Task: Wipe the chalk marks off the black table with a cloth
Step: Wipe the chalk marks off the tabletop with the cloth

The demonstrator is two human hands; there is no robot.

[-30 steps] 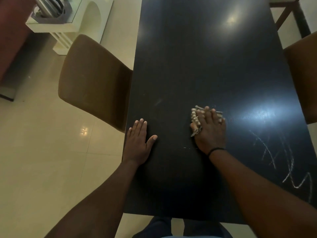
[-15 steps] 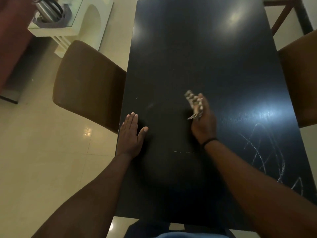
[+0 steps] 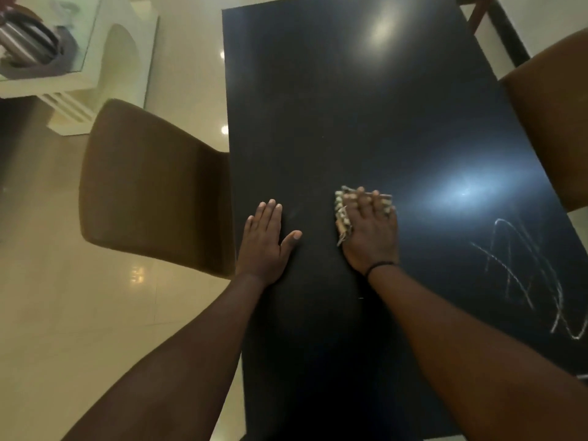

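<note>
Both forearms reach in from the near edge, bare, angled toward each other. Left hand lies flat, palm down, fingers straight and together pointing far, thumb spread out to the right. Right hand sits to the right of it, palm down, fingers extended and pressing downward. Thin dark band circles the right wrist.

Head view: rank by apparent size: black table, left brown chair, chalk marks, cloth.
Largest to smallest:
1. black table
2. left brown chair
3. chalk marks, partly cut off at the frame edge
4. cloth, mostly hidden under the right hand, so its true extent is unsure
</note>
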